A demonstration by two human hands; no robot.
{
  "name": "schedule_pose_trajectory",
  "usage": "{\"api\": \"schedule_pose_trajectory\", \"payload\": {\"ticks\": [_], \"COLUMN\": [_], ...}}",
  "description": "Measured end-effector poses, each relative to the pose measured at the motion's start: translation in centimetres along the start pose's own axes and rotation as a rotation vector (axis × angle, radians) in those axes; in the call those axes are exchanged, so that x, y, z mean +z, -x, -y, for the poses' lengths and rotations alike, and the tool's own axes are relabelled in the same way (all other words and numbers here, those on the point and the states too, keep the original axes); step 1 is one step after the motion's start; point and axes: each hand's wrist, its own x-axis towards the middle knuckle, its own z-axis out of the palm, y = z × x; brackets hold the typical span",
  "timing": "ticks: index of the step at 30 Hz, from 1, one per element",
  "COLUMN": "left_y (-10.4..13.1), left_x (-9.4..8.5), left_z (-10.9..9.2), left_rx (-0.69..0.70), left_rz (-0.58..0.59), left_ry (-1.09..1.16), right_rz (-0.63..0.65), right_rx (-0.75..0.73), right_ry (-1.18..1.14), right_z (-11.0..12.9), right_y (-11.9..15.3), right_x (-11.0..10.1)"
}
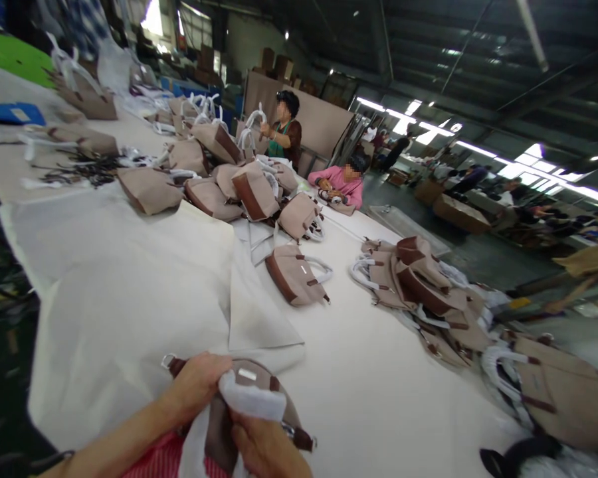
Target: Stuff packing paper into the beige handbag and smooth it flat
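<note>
The fingers of both hands are curled shut at the near edge of the table (359, 385). The left hand (197, 385) closes over the top of a brown and beige handbag (259, 385), gripping it beside a metal ring at the bag's left end. The right hand (264, 448) pinches a strip of white wrapping (252, 398) that lies across the bag's handle area, with the fingers folded round it from below. The handbag rests at the table's front edge, partly over the person's lap, with a small pale label showing on its upper face. Whether anything is inside the bag cannot be told; its mouth is hidden by the hands and the wrapping.

A white sheet (129, 299) covers the table in front of the hands. Farther along it, a single handbag (296, 275) of the same kind lies on its side, well apart from the held one. To the right is a loose pile of handbags (423, 285) with white-wrapped handles, and nearer the right corner another large bag (563, 385) lies flat. A bigger heap of bags (239, 186) sits further up the table.

Behind the heap, a person in a pink top (341, 186) sits at the table's edge, and a person in a green apron (282, 136) stands holding a bag's white handles.
</note>
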Motion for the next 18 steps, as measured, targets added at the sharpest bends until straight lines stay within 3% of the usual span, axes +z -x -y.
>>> {"api": "schedule_pose_trajectory", "payload": {"ticks": [2,5,9,14,18], "left_y": [-0.1,0.0,0.3,0.4,0.7], "left_x": [-0.2,-0.8,-1.0,-0.7,-0.7], "left_z": [-0.4,-0.7,-1.1,-1.4,-1.6], "left_rx": [0.006,-0.036,-0.024,-0.056,-0.023], "left_rz": [-0.012,-0.046,-0.012,-0.022,0.012], "left_ry": [0.006,0.059,0.155,0.140,0.142], "right_rz": [-0.044,-0.070,-0.113,-0.056,-0.237], "right_rx": [0.006,0.031,0.175,0.162,0.168], "right_ry": [0.032,-0.140,-0.249,0.139,0.424], "right_z": [0.0,-0.4,-0.9,-1.0,-2.8], "right_y": [-0.5,0.4,2.2,2.2,3.0], "right_x": [0.1,-0.3,0.1,2.2,4.5]}}
